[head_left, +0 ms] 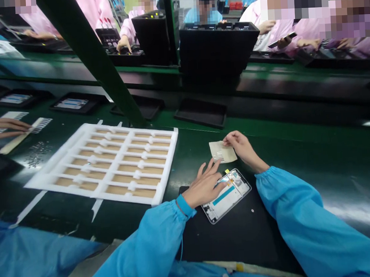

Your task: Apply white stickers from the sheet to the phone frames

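My right hand pinches the upper right edge of a small cream backing sheet, which carries a few thin pale strips. Reaching in from the left, my left hand has its fingers spread; the index fingertip is at the sheet's lower edge, though I cannot tell whether it presses on a strip. Below that hand lies a phone frame with a blue strip and a yellow tab, partly hidden by the fingers. The frame rests at a slant on a black mat.
A white foam tray with slotted compartments stands left of the mat. Black trays line the back of the green bench. A slanting green post rises behind the foam tray. At far left, a co-worker's hand touches strip sheets.
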`<state>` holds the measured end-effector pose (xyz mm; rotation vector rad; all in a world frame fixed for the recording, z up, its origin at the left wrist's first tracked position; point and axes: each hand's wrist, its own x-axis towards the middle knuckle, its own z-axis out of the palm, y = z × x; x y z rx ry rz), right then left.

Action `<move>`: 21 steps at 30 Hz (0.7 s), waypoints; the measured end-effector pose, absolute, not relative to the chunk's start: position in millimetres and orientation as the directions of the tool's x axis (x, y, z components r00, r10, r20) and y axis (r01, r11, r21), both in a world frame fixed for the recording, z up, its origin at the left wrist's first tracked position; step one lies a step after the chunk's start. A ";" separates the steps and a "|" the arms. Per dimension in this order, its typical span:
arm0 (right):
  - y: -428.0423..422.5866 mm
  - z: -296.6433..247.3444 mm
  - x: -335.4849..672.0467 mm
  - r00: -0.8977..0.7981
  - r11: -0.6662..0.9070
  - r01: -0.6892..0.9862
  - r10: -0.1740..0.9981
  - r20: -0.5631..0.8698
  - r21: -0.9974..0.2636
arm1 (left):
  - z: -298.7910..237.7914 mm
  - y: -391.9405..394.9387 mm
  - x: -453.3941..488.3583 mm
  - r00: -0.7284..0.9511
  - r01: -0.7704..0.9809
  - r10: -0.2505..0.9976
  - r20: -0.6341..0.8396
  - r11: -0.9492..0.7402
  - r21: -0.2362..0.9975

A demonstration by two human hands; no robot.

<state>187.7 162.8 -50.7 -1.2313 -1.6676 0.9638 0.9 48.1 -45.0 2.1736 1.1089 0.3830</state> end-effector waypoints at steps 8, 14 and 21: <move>84.5 11.4 205.9 -0.093 0.106 0.077 0.991 0.099 -0.991 | -0.2 35.1 -9.8 0.553 0.594 0.833 -0.028 -0.370 0.714; 11.1 42.6 217.0 -0.316 0.094 0.261 0.949 0.007 -0.961 | 19.9 12.2 0.6 0.612 0.741 0.791 -0.007 -0.571 0.352; -5.4 40.4 218.8 -0.405 0.108 0.451 0.910 -0.095 -0.886 | 7.4 -2.3 5.5 0.535 0.593 0.789 0.301 -0.605 0.531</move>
